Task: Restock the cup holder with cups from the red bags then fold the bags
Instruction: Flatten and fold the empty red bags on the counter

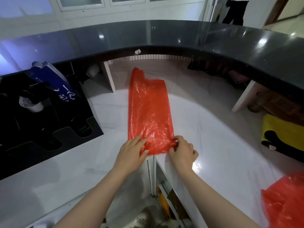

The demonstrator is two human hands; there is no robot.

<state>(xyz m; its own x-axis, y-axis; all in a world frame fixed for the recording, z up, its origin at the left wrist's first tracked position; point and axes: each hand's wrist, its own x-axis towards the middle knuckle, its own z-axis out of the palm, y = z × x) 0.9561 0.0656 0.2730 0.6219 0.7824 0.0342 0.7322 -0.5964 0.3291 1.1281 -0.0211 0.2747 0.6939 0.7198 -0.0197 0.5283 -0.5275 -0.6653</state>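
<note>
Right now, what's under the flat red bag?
The white counter shows all around the red bag, which lies flat on it. The left hand presses its near edge; the right hand pinches the corner. Anything beneath the plastic is hidden.

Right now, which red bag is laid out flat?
The red bag in the middle of the counter, under both hands; the other red bag at the lower right edge lies crumpled, untouched.
</note>
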